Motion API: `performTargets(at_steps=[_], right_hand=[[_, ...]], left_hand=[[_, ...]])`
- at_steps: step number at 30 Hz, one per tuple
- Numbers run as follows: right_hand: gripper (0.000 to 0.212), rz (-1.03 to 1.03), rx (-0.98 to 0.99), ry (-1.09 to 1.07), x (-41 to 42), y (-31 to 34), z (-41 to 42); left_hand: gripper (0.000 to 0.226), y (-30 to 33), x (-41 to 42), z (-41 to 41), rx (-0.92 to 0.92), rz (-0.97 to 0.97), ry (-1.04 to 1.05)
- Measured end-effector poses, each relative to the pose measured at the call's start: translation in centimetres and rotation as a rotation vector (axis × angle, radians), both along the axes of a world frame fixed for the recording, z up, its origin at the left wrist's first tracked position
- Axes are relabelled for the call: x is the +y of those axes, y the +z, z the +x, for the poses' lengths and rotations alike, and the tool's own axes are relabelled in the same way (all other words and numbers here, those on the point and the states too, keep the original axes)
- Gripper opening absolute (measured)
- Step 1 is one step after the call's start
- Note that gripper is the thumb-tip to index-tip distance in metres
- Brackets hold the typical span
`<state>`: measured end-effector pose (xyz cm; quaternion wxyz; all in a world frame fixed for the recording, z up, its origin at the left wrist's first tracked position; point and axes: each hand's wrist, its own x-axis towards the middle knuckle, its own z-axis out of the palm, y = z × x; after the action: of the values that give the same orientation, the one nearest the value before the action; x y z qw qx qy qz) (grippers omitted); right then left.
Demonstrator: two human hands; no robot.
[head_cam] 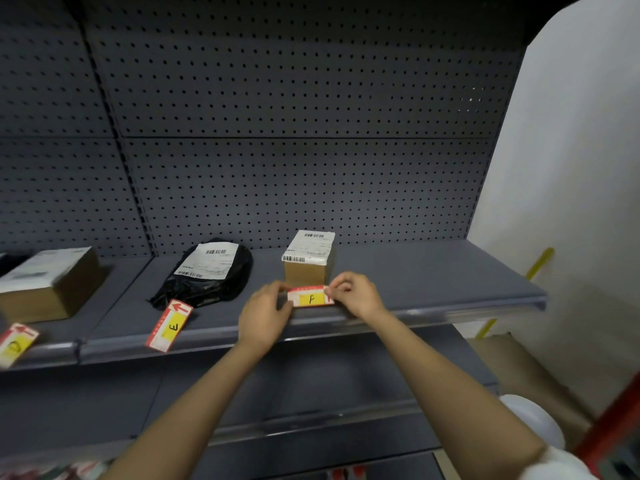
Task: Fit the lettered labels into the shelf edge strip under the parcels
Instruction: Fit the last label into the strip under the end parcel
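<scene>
A red, white and yellow label marked F (310,297) is held flat between both hands, just above the shelf edge strip (433,315) and in front of a small brown box parcel (308,259). My left hand (265,313) pinches its left end, my right hand (355,292) its right end. The E label (169,326) lies tilted on the shelf in front of a black bag parcel (211,271). At far left the D label (15,344) lies before a flat brown box (48,284).
The grey shelf (415,271) stretches on to the right of the small box. A perforated back panel (294,168) rises behind. A lower shelf (311,386) sits under my forearms. A white wall and cardboard (512,368) stand at right.
</scene>
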<state>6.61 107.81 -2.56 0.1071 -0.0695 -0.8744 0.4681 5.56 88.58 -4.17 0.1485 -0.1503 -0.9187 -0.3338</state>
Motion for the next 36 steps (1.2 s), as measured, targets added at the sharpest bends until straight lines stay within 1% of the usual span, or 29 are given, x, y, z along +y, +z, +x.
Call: performTargets(at_steps=[1,3,6,8,10,13,19,23,27,30,33,36], right_hand=[[0.023,-0.055,0.047,0.000,0.4,0.3,0.2],[0.024,-0.097,0.130,0.005,1.3,0.9,0.8],[0.024,-0.117,0.218,0.049,2.6,1.5,1.9],[0.017,-0.121,0.231,0.077,3.2,1.5,2.6],[0.011,-0.103,0.223,0.092,3.5,1.3,3.2],[0.011,-0.084,0.234,0.103,3.4,0.9,4.1],[0.008,-0.036,0.277,0.104,3.1,0.3,4.8],[0.010,-0.004,0.285,0.097,3.2,-0.1,4.4],[0.018,0.032,0.290,0.099,3.0,-0.3,3.7],[0.024,0.050,0.294,0.108,2.6,-0.3,3.2],[0.021,0.110,0.290,0.145,1.9,-0.4,2.9],[0.020,0.218,0.243,0.212,1.3,-0.9,2.7]], left_hand=[[0.027,0.0,-0.3,0.4,0.040,-0.004,-0.007],[0.033,-0.3,-0.6,1.4,0.130,-0.051,-0.024],[0.030,-1.2,-0.6,3.2,0.212,-0.152,-0.030],[0.029,-2.0,-0.3,4.3,0.248,-0.235,-0.040],[0.033,-2.8,0.2,5.0,0.251,-0.284,-0.043],[0.036,-3.1,0.8,5.3,0.246,-0.330,-0.013],[0.030,-3.0,1.8,4.7,0.276,-0.391,0.037],[0.028,-3.2,2.1,4.1,0.294,-0.453,0.028],[0.024,-3.3,2.0,3.9,0.301,-0.462,0.017],[0.024,-3.3,2.0,4.0,0.290,-0.433,-0.007],[0.024,-3.3,1.7,4.1,0.277,-0.393,-0.026],[0.021,-3.0,1.6,4.1,0.257,-0.340,-0.033]])
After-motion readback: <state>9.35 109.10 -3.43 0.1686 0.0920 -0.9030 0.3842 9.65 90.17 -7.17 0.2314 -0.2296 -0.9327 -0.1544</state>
